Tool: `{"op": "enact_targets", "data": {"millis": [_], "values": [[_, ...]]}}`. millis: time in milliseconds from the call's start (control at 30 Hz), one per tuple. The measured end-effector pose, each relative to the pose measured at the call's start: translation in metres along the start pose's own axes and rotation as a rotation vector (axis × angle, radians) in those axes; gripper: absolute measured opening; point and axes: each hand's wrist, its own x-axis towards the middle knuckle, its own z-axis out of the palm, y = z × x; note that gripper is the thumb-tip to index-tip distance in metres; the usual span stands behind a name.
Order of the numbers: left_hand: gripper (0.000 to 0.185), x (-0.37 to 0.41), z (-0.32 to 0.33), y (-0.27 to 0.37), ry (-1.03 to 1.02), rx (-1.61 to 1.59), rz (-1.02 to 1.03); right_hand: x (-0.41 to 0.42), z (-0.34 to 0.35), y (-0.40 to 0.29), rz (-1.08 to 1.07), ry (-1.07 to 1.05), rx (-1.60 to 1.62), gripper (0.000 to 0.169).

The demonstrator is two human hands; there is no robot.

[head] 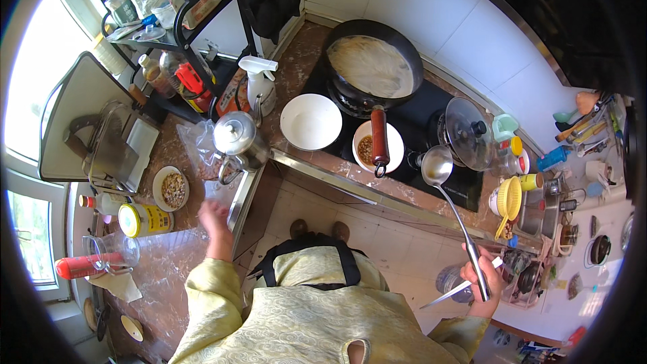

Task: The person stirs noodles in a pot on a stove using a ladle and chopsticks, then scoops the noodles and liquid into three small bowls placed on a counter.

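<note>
My right hand (482, 275) grips a metal ladle (438, 167) and white chopsticks (455, 290) at the lower right. The ladle's bowl hangs over the stove edge, beside a glass lid (467, 134). Near the left counter's edge my left hand (215, 217) is blurred; whether it holds anything cannot be told. A dark wok (371, 60) with cloudy liquid and pale noodle-like food stands on the stove. Its wooden handle (379, 136) passes over a white bowl (397, 154) with brown sauce. A white bowl (311, 121) without food is to its left.
On the left counter stand a metal kettle (240, 136), a plastic bag (194, 146), a bowl of chopped nuts or grains (172, 189), a yellow-labelled tin (146, 220) and a glass pitcher (113, 253). A spray bottle (259, 86) stands by the black rack. A yellow strainer (508, 197) is near the sink.
</note>
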Motion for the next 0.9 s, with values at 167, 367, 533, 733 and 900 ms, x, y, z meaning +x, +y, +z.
{"op": "enact_targets", "data": {"millis": [167, 367, 533, 733, 900], "values": [[0.044, -0.067, 0.105, -0.023, -0.728, 0.468, -0.123, 0.005, -0.004, -0.003, 0.005, 0.0, -0.009, 0.048], [0.057, -0.06, 0.203, -0.052, -0.642, 0.208, -0.363, 0.004, -0.011, -0.007, -0.001, -0.02, 0.007, 0.049], [0.031, -0.046, 0.209, -0.063, -0.602, 0.113, -0.342, 0.001, -0.019, -0.005, 0.007, -0.003, 0.011, 0.047], [0.033, -0.039, 0.197, -0.054, -0.609, 0.156, -0.3, 0.003, -0.027, -0.004, 0.041, -0.014, 0.028, 0.049], [0.023, -0.033, 0.2, -0.052, -0.628, 0.175, -0.308, 0.01, -0.03, -0.005, 0.045, -0.02, 0.014, 0.05]]}}
